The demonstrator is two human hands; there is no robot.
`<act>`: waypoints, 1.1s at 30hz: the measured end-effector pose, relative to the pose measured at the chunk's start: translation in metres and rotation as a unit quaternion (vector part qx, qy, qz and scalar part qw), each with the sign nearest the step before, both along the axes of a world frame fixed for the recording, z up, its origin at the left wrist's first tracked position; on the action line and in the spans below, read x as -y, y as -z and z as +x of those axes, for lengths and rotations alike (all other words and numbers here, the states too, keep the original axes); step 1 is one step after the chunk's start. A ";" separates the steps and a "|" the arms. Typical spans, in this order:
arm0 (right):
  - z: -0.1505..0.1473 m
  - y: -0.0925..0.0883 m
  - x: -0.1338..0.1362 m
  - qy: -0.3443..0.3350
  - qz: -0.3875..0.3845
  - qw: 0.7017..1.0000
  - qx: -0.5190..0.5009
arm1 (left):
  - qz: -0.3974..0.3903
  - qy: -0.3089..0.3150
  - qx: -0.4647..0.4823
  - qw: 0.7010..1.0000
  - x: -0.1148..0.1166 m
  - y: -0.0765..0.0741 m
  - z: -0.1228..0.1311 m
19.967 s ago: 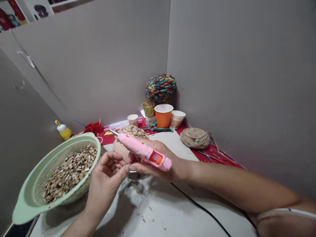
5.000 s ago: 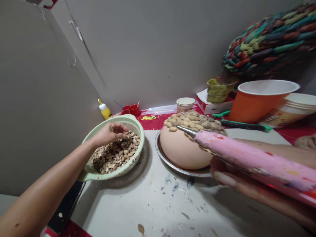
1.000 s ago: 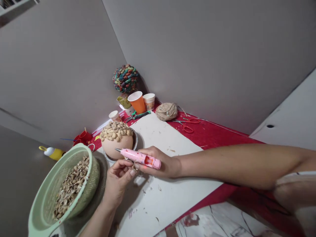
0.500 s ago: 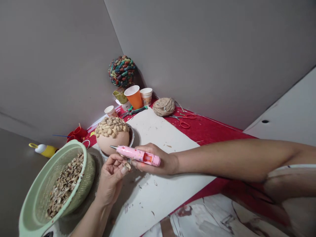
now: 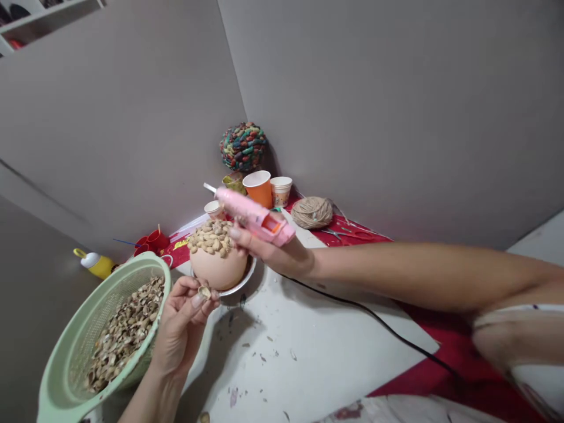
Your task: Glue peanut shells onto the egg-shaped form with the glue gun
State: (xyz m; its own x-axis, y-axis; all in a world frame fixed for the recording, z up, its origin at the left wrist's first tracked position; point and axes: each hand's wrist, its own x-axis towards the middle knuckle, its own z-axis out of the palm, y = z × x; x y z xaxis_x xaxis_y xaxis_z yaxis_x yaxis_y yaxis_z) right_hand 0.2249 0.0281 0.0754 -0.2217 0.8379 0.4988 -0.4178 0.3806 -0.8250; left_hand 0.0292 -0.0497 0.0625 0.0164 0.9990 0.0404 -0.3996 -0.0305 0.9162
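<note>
My left hand (image 5: 185,320) pinches a nutshell half (image 5: 204,291) between thumb and fingers, hollow side showing. My right hand (image 5: 275,249) is wrapped round a pink hot glue gun (image 5: 247,212), its nozzle pointing up and to the left and a black cord (image 5: 374,317) trailing from it. Between and beyond the hands, a smooth beige ball (image 5: 218,271) rests in a shallow silver dish (image 5: 240,286). Tan shells (image 5: 211,238) cover the ball's upper part; its lower side is bare. The glue gun is above the ball, apart from the nutshell half.
At left stands a green colander (image 5: 53,376) of loose shells (image 5: 127,329). Along the back are a multicoloured ball (image 5: 244,147), an orange cup (image 5: 258,189), white paper cups (image 5: 281,191), twine (image 5: 312,212) and red scissors (image 5: 356,234). Shell bits dot the white board (image 5: 308,346).
My right hand has lifted the glue gun up and away from the nutshell half. The left hand has shifted left and still holds the nutshell half. The camera view has tilted and shifted.
</note>
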 end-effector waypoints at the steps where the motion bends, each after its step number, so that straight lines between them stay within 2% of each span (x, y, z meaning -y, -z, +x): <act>1: -0.002 -0.008 -0.003 -0.016 -0.017 0.999 -0.025 | 0.008 -0.013 0.000 1.000 0.000 -0.002 -0.002; 2: -0.004 -0.012 -0.003 -0.030 -0.030 0.998 -0.049 | 0.015 -0.025 0.000 1.000 0.000 -0.004 -0.005; 4: -0.007 -0.011 0.000 -0.043 -0.035 0.997 -0.056 | 0.023 -0.044 0.001 0.999 0.001 -0.008 -0.008; 6: -0.009 0.003 0.005 -0.067 -0.070 0.995 -0.033 | 0.025 -0.056 0.002 0.998 0.000 -0.010 -0.012; 8: -0.011 0.020 0.010 -0.121 -0.091 0.988 0.041 | 0.024 -0.065 0.004 0.998 -0.002 -0.010 -0.015; 11: -0.013 0.034 0.013 -0.120 0.013 0.989 0.091 | 0.010 -0.081 0.012 0.997 -0.005 -0.009 -0.019; 15: -0.012 0.029 0.015 -0.103 0.155 0.973 0.133 | -0.016 -0.090 0.032 0.995 -0.008 -0.008 -0.022; 18: -0.010 0.026 0.017 -0.107 0.218 0.954 0.177 | -0.028 -0.093 0.049 0.994 -0.009 -0.007 -0.022; 24: -0.010 0.031 0.017 -0.104 0.251 0.937 0.218 | -0.044 -0.101 0.046 0.993 -0.010 -0.006 -0.025; 33: -0.009 0.032 0.014 -0.053 0.280 0.926 0.249 | -0.035 -0.111 0.008 0.993 -0.011 -0.009 -0.027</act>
